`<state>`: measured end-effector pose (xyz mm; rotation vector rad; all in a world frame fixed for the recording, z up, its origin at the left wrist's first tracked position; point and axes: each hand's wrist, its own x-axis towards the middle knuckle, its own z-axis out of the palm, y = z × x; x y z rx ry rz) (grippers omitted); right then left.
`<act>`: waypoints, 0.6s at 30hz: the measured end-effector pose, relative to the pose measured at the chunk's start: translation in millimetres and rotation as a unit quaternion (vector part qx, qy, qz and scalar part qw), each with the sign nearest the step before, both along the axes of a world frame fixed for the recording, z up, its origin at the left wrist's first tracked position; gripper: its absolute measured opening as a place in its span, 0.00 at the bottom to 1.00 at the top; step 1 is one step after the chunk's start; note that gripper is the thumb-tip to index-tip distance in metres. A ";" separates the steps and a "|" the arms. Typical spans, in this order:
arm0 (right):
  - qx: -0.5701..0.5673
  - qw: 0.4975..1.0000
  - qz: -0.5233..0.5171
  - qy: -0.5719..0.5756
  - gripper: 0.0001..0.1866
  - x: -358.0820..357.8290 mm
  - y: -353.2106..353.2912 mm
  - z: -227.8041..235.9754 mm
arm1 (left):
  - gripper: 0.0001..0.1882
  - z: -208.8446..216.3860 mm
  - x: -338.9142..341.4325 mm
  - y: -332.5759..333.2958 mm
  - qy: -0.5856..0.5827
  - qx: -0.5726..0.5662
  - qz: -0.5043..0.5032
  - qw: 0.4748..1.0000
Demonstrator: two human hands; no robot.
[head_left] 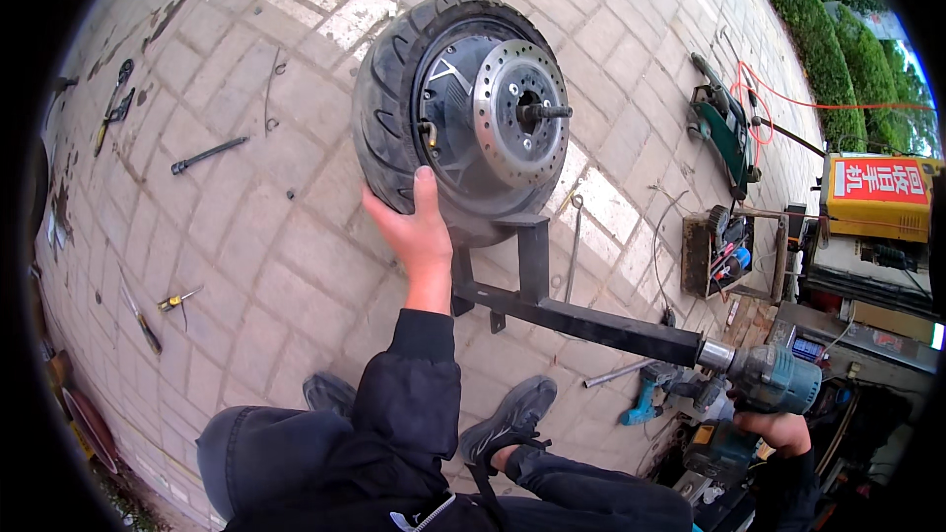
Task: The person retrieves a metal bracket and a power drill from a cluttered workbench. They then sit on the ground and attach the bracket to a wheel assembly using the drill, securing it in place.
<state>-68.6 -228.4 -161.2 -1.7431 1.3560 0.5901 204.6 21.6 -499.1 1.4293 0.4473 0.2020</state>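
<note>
My left hand grips the lower left edge of a wheel with a black tyre, its thumb on the sidewall and fingers along the tread. A drilled brake disc and a threaded axle face me. Below the wheel, a black metal fork-like stand reaches to the right. At lower right, my right hand is closed round the handle of a teal cordless impact wrench. The wrench's silver socket lies beside the stand's right end; whether they touch, I cannot tell.
Screwdrivers, a dark extension bar and pliers lie on the paving at left. A wrench lies behind the stand. To the right are a teal drill, a toolbox, a green floor jack and a yellow box.
</note>
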 end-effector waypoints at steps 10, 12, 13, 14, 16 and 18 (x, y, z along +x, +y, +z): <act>0.003 0.999 0.049 -0.006 0.25 -31.2 -6.9 -13.9 | 0.44 5.8 4.8 5.8 0.029 0.000 0.004 1.000; 0.025 0.998 -0.005 0.059 0.24 -26.7 -6.8 -11.3 | 0.45 4.8 4.4 3.2 0.021 -0.012 0.000 1.000; 0.015 0.999 -0.028 0.036 0.23 -22.5 -2.3 -8.4 | 0.45 4.3 4.2 1.9 0.017 -0.018 -0.001 1.000; 0.010 0.999 -0.038 0.028 0.23 -20.9 -3.5 -8.8 | 0.46 3.7 4.4 -0.4 0.013 -0.017 -0.008 1.000; 0.005 0.999 -0.047 0.016 0.23 -15.1 -3.9 -12.1 | 0.46 4.3 3.4 6.7 0.009 -0.011 -0.009 1.000; 0.001 0.999 -0.052 0.000 0.22 -12.0 -3.9 -14.3 | 0.45 2.4 2.3 6.2 0.016 -0.002 -0.011 1.000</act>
